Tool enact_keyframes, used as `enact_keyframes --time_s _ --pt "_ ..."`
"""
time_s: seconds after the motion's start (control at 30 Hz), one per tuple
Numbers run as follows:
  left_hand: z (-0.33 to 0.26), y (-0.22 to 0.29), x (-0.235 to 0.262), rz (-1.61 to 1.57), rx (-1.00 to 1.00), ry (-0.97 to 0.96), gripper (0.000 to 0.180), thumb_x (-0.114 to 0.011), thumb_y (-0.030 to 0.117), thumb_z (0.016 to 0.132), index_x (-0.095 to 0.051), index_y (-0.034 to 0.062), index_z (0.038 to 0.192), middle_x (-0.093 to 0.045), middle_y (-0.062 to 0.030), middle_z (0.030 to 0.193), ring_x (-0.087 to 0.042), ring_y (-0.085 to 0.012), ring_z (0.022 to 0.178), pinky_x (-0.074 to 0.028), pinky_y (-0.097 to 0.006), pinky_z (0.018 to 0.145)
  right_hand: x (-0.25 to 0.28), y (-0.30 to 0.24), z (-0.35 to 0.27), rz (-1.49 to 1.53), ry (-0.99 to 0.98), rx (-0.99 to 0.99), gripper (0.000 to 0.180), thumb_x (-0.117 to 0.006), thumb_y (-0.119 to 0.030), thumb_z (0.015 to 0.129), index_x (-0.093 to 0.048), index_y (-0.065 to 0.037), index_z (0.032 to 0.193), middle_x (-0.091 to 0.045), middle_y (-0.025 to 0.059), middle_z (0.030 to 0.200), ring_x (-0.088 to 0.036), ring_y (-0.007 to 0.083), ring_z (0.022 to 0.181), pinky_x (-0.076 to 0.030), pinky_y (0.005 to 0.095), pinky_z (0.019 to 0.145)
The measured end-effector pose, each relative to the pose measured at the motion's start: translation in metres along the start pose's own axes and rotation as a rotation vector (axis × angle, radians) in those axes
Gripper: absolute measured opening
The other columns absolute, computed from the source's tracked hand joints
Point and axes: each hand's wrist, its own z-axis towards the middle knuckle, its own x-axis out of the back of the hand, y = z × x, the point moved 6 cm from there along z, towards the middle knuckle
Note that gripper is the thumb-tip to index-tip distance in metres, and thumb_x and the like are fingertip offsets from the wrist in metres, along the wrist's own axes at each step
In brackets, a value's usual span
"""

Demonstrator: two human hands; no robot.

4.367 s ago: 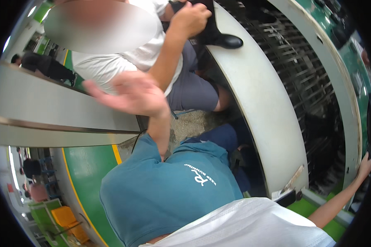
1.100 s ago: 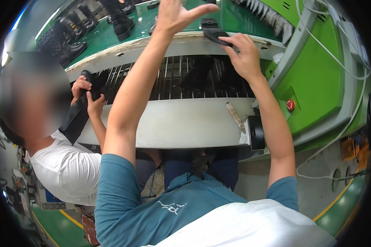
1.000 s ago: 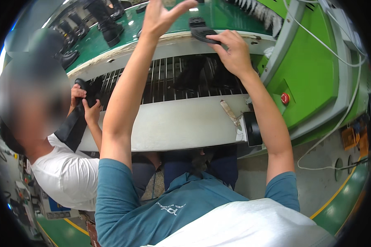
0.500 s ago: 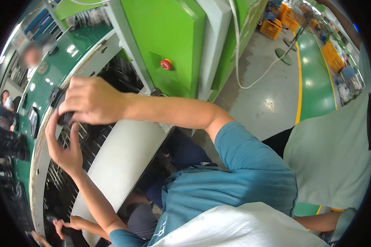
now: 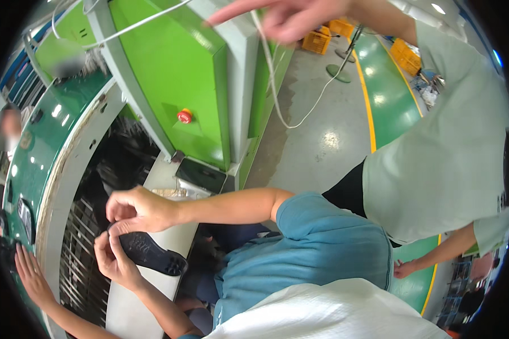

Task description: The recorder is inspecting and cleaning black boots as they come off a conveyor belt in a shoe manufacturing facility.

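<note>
A black shoe sole (image 5: 152, 252) lies slantwise between my hands, over the white curved panel (image 5: 127, 308) beside the machine. The fingers and thumb of my left hand (image 5: 117, 261) pinch its toe end. Against its upper edge, my right hand (image 5: 144, 212) grips with the thumb, the other fingers curled in. The heel end sticks out free to the right. Another dark sole (image 5: 25, 219) rests on the green curved tabletop (image 5: 45, 135) at the left.
A co-worker's hand (image 5: 34, 277) is at the tabletop, lower left. Above, a pale-green-sleeved person points with a hand (image 5: 305, 17). A green machine housing (image 5: 169, 62) with a red button (image 5: 185, 116) stands ahead. A metal rack (image 5: 85, 265) runs under the tabletop. A white cable (image 5: 277, 104) hangs to the right.
Both hands have come back from the tabletop edge with the sole, which now shows its face. A co-worker's pointing hand has entered at the top; the view has shifted.
</note>
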Motion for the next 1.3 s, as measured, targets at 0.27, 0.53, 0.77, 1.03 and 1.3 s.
enact_keyframes --time_s 0.27,0.53,0.77,1.03,1.3 --pt "-0.03 -0.063 -0.038 -0.319 0.328 0.002 0.02 -0.065 0.016 0.108 -0.072 -0.0022 0.109 -0.07 -0.003 0.1 -0.062 -0.0083 0.091 -0.051 -0.024 0.085 0.031 0.076 -0.028 0.142 0.104 -0.251 0.036 -0.079 -0.042 0.098 -0.076 -0.006 0.098 -0.07 -0.0042 0.088 -0.059 0.0036 0.078 -0.048 0.0241 0.067" --pt "-0.041 -0.089 -0.042 -0.436 0.467 0.092 0.018 -0.072 0.017 0.104 -0.075 -0.0006 0.106 -0.071 0.0012 0.095 -0.062 -0.0062 0.088 -0.049 -0.023 0.081 -0.003 0.14 -0.038 0.633 0.025 -0.63 0.035 -0.066 -0.039 0.107 -0.074 -0.005 0.111 -0.076 0.0019 0.101 -0.071 0.0097 0.09 -0.059 0.0269 0.079" --pt "-0.048 -0.156 -0.006 -0.112 0.462 0.081 0.025 -0.073 0.022 0.103 -0.074 -0.0029 0.1 -0.072 -0.001 0.085 -0.062 -0.0061 0.079 -0.05 -0.024 0.073 -0.003 0.167 -0.033 -0.056 0.113 -0.408 0.031 -0.072 -0.029 0.104 -0.069 -0.003 0.119 -0.074 0.0061 0.104 -0.07 0.0117 0.093 -0.056 0.0273 0.081" --pt "-0.045 -0.159 -0.013 0.357 0.365 0.049 0.022 -0.077 0.027 0.095 -0.078 0.0077 0.106 -0.071 -0.0138 0.078 -0.068 -0.0262 0.068 -0.053 -0.038 0.065 0.018 0.162 0.041 -0.71 -0.027 0.025 0.039 -0.084 -0.021 0.088 -0.067 -0.005 0.119 -0.072 0.0132 0.107 -0.074 0.0272 0.094 -0.06 0.038 0.084" --pt "-0.04 -0.156 -0.011 0.291 0.269 0.082 0.022 -0.079 0.026 0.094 -0.078 0.0058 0.102 -0.065 -0.0083 0.065 -0.057 -0.0145 0.057 -0.046 -0.032 0.056 -0.027 0.215 0.102 -1.093 -0.329 0.106 0.074 -0.08 -0.052 0.086 -0.06 -0.006 0.141 -0.068 0.0221 0.127 -0.068 0.0398 0.113 -0.057 0.049 0.094"
